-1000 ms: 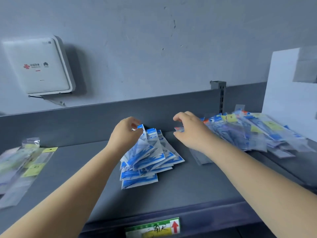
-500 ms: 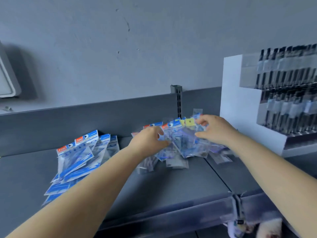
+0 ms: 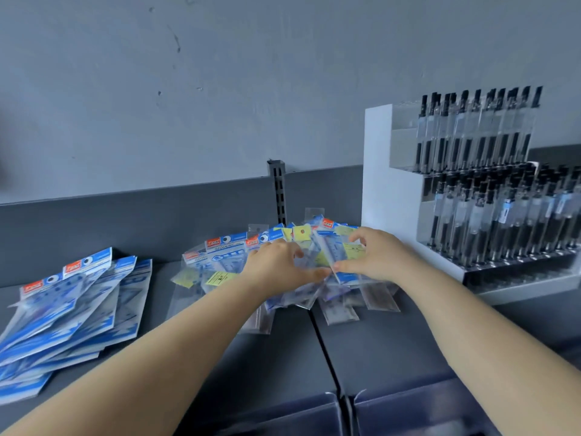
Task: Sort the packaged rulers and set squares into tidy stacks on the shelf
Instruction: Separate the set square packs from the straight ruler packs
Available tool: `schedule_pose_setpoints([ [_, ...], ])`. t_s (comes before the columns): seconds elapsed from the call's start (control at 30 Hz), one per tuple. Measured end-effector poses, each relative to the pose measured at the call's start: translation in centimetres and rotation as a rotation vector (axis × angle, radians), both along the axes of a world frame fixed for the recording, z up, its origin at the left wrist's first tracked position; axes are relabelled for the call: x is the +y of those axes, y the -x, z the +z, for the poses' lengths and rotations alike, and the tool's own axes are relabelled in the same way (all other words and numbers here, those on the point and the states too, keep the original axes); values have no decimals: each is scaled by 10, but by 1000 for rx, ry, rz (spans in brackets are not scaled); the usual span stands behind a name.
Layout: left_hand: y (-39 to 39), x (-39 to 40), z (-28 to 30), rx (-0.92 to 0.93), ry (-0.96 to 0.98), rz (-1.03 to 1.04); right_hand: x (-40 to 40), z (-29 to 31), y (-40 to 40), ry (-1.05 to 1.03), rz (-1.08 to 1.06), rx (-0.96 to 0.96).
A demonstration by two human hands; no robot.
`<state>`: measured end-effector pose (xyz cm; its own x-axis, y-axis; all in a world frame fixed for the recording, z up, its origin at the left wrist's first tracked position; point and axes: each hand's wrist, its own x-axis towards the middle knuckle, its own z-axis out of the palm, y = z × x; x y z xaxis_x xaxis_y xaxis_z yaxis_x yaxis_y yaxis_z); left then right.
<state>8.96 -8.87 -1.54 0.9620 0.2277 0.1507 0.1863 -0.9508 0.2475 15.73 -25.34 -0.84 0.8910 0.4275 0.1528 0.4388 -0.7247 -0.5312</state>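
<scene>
A dark grey metal shelf (image 3: 371, 350) is stretching across the lower half of the view, its low back panel running along a pale grey wall (image 3: 251, 89). At three o'clock a white and clear tiered display stand (image 3: 393, 190) is holding rows of black pens in clear sleeves (image 3: 490, 190). At nine o'clock a slumping stack of blue and white packaged set squares (image 3: 72, 313) is lying fanned out on the shelf. At the centre, toward twelve o'clock, a loose heap of clear packaged rulers and set squares with blue headers and yellow labels (image 3: 226, 256) is spreading over the seam between two shelf panels. The left hand (image 3: 279, 267) and right hand (image 3: 374, 256) are both resting on this heap, fingers curled and pinching packets, thumbs nearly touching at the middle.
</scene>
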Motion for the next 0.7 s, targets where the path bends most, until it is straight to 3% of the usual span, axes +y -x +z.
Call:
schedule_pose_setpoints([
  [0.1,-3,-9,-3,-35,-35,-21,0,-2,-2,-46,-3,25],
  [0.27,-7,-1,-2,-9,241,-36,2,-4,-7,-138,-21,81],
  [0.6,-7,0,-4,-23,233,-29,1,-3,-9,-352,-15,132],
  [0.7,-8,-7,-4,-44,428,-26,1,-3,-5,-439,13,115],
])
